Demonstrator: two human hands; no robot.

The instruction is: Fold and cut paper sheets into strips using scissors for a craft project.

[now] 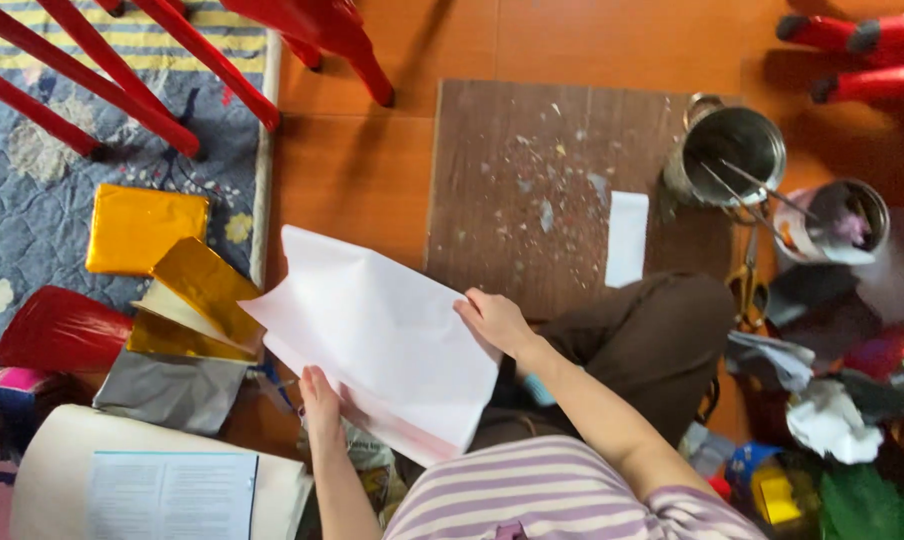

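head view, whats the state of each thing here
white paper sheet: held up, bent
left hand: gripping the sheet's lower edge
right hand: gripping its right edge
metal can: upright, open, tools inside
gold paper: folded, lying flat
wooden board: flat, littered with scraps

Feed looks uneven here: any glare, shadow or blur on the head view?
Head view: white sheet bright but not blown out; gold foil shows glare; top right corner by the metal tin lies in shadow; both hands, left hand and right hand, look sharp.
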